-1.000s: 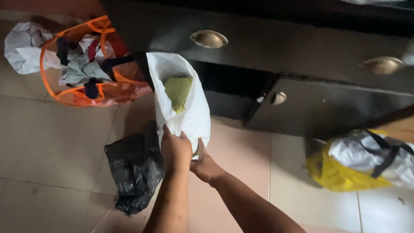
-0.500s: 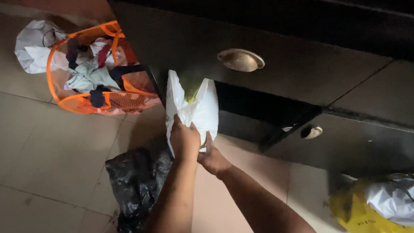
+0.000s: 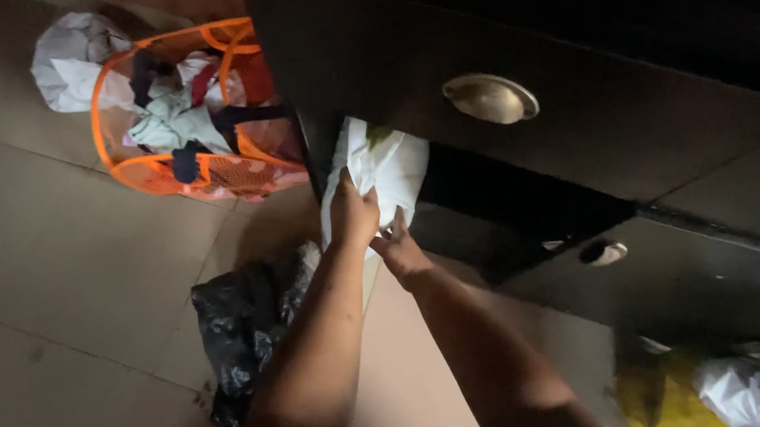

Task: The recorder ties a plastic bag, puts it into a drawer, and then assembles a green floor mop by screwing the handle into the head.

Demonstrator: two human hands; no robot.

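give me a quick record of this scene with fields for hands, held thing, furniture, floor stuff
left hand: left hand grips the white plastic bag
right hand: right hand touches the bag's lower edge
held thing: white bag with something greenish inside, at the gap under the upper drawer
furniture: dark dresser, oval metal handle
floor stuff: orange mesh basket of clothes, black plastic bag, yellow bag

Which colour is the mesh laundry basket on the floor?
Orange, seen in the head view: the orange mesh laundry basket.
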